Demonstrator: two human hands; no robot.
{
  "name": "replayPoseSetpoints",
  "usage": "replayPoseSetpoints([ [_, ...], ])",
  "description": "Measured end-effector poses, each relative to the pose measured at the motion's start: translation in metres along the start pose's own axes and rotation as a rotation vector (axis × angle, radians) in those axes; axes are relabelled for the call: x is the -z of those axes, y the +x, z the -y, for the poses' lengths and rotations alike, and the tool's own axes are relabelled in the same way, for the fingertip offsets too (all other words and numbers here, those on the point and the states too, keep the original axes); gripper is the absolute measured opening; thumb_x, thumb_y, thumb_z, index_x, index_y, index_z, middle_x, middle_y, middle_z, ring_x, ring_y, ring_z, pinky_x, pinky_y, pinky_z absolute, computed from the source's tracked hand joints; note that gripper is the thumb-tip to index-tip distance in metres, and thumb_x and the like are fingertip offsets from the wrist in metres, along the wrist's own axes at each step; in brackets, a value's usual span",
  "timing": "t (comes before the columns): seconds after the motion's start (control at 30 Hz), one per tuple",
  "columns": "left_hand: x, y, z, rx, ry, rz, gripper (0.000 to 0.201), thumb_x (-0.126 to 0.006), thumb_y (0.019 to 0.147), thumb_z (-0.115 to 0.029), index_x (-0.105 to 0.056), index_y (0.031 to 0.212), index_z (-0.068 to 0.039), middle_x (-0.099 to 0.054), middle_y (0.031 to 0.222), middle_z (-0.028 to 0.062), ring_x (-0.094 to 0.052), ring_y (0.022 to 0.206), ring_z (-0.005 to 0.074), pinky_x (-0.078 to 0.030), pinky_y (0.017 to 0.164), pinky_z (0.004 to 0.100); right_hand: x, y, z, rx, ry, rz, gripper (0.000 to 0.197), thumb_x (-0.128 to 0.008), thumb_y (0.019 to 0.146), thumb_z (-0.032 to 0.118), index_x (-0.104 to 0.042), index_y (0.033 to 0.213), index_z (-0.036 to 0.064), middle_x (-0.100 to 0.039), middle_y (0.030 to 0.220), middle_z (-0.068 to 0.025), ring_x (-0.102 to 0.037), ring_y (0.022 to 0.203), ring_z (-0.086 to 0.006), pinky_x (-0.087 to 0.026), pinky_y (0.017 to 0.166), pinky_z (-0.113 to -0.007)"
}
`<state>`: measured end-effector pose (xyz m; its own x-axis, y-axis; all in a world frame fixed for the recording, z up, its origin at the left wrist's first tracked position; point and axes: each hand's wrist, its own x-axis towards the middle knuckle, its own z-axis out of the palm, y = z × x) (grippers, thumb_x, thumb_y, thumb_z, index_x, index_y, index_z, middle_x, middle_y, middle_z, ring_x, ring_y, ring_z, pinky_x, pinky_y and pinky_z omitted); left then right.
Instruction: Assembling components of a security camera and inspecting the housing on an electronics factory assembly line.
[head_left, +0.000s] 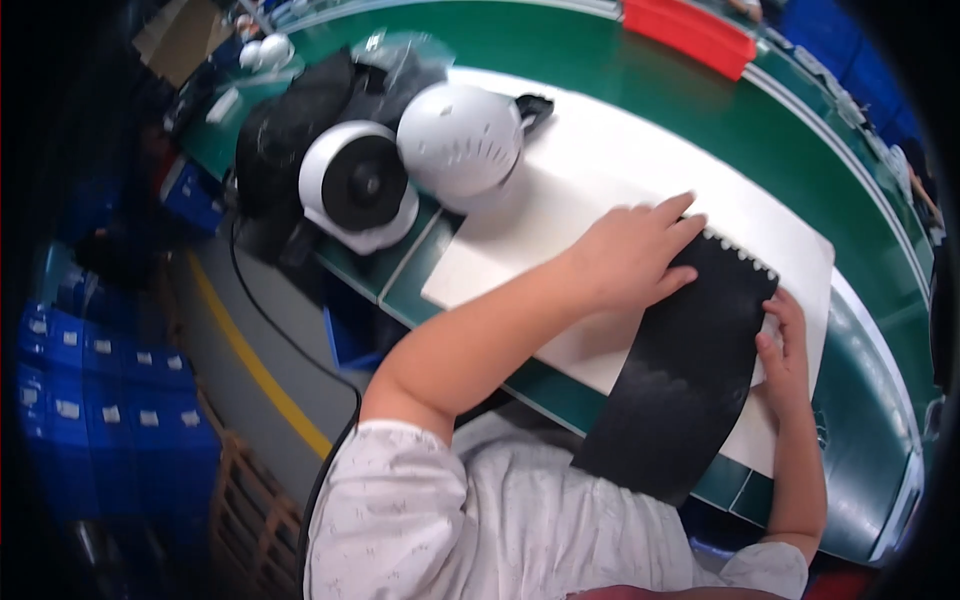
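Head: L hand (632, 258), R hand (786, 362) on blk sheet (700, 345)

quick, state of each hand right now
Left hand: open, at the long black flexible sheet.
Right hand: at the sheet's right edge; grip cannot be told.

Free room beyond black sheet (680, 370) (white dome (460, 135) leftward)

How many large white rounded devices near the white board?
2. One with a black round face at left; one slotted device immediately right, by the white board's left end. More could be hidden behind the dark bundle.
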<state>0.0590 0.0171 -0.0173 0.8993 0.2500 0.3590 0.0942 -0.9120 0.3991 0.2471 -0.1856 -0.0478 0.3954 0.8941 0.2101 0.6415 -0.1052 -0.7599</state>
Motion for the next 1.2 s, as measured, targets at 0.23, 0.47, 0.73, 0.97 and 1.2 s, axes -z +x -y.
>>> replayPoseSetpoints([
  [0.23,0.015,-0.039,-0.027,-0.092,0.0,-0.232,0.04,-0.063,0.072,-0.022,-0.053,0.108,-0.006,-0.044,0.123,0.013,-0.049,0.101,0.0287,-0.037,0.087,0.0377,-0.001,0.006,-0.011,0.033,0.024,-0.022,0.037,-0.049,0.083,0.024,-0.046,0.114,0.0058,-0.035,0.13,-0.0114,-0.032,0.122,-0.0236,-0.022,0.101,-0.035],
  [0.47,-0.019,-0.113,-0.036,0.018,-0.219,-0.38,0.031,-0.063,0.069,-0.012,-0.056,0.099,-0.006,-0.053,0.112,0.0127,-0.052,0.094,0.0284,-0.039,0.082,0.0366,-0.008,0.005,-0.008,-0.108,0.043,-0.058,0.035,-0.048,0.085,0.027,-0.047,0.117,0.0135,-0.034,0.133,-0.0075,-0.035,0.119,-0.0215,-0.028,0.097,-0.034],
  [0.73,-0.024,-0.107,-0.039,0.061,-0.269,-0.377,0.029,-0.06,0.072,-0.015,-0.058,0.099,-0.005,-0.056,0.108,0.0118,-0.051,0.097,0.0299,-0.039,0.085,0.0363,-0.001,-0.003,-0.009,-0.093,0.006,-0.114,0.035,-0.049,0.084,0.024,-0.047,0.117,0.0131,-0.034,0.133,-0.0092,-0.037,0.117,-0.0209,-0.031,0.094,-0.033],
  [0.97,-0.022,-0.105,-0.041,0.122,-0.252,-0.297,0.036,-0.062,0.071,-0.012,-0.055,0.105,-0.004,-0.058,0.101,0.0137,-0.052,0.093,0.0302,-0.039,0.083,0.0363,-0.011,0.008,-0.005,-0.12,0.153,-0.139,0.05,-0.056,0.08,0.032,-0.036,0.123,0.0157,-0.036,0.126,-0.0095,-0.034,0.115,-0.024,-0.039,0.087,-0.043],
  [1.2,-0.024,-0.106,-0.042,0.113,-0.231,-0.292,0.036,-0.061,0.074,-0.013,-0.054,0.108,-0.003,-0.058,0.1,0.0139,-0.053,0.092,0.0281,-0.04,0.081,0.0339,-0.008,0.009,-0.006,0.006,0.196,-0.164,0.061,-0.051,0.082,0.041,-0.028,0.129,0.0102,-0.039,0.128,-0.0088,-0.031,0.122,-0.024,-0.019,0.102,-0.035],
])
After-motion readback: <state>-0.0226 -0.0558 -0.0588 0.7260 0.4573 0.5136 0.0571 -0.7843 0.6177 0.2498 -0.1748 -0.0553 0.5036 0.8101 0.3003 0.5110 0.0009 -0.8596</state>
